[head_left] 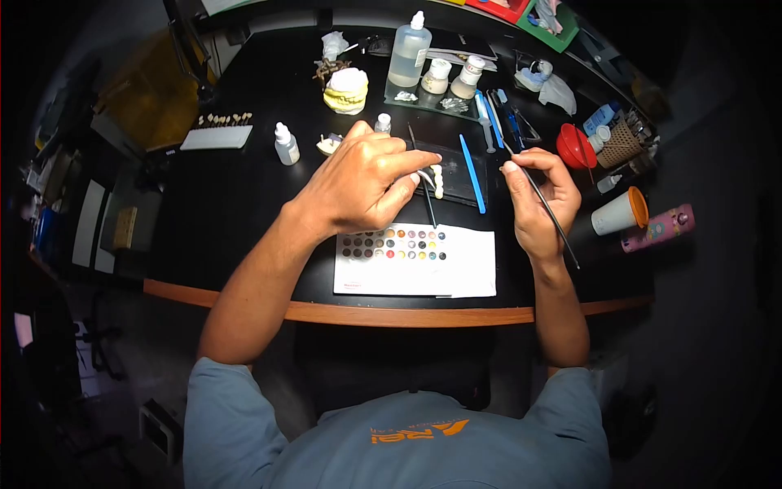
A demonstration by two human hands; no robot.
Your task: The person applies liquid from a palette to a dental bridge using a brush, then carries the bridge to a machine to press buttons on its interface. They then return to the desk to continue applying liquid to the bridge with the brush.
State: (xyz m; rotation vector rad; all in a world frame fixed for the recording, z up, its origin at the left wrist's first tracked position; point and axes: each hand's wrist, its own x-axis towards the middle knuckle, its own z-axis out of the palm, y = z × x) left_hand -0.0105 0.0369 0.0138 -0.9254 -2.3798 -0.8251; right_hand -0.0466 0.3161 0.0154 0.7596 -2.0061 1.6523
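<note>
My left hand (pixel 371 179) is over the middle of the black table, its index finger and thumb nearly closed on a small tool whose tip shows at a row of cream tooth-shaped pieces (pixel 438 181). In my right hand (pixel 544 200) a thin dark brush (pixel 556 222) is pinched, its tip pointing up and left. Below my left hand lies a white palette sheet (pixel 391 277) with rows of coloured round wells. A second dark brush (pixel 428 204) rests upright in view beside the tooth-shaped pieces. Right of them lies a blue stick (pixel 472 174).
A large clear bottle (pixel 409 57) and two small jars (pixel 437 76) stand on a glass plate at the back. A dropper bottle (pixel 287 145) and a tooth shade guide (pixel 217 137) are left. An orange-rimmed cup (pixel 612 214) and pink bottle (pixel 664 228) stand right.
</note>
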